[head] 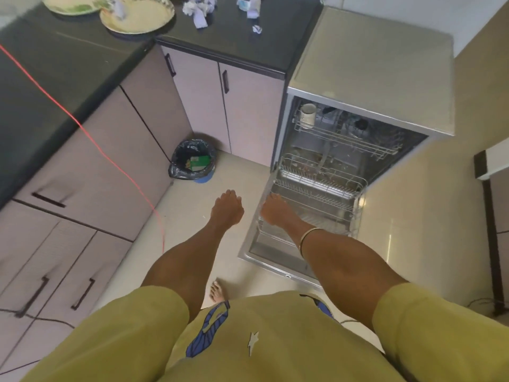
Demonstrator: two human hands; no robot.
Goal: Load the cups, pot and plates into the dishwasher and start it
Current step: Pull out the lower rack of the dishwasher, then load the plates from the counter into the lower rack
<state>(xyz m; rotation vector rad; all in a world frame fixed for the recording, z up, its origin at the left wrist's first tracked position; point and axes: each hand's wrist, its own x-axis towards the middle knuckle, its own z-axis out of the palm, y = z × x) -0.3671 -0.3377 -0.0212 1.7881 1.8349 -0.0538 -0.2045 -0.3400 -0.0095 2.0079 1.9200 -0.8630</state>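
Standing open by the counter's right end, the dishwasher (369,86) shows two wire racks and one white cup (307,114) at the upper rack's left corner. Two plates (137,16) sit at the counter's far edge. The right hand (274,210) grips the lower rack (319,186); the left hand (227,206) hangs loosely curled, empty.

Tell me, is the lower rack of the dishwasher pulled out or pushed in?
Pulled out. The lower rack extends over the lowered door, and the right hand is at its front edge.

Two plates (137,16), one cup (307,114), two racks (344,136), one bin (192,161).
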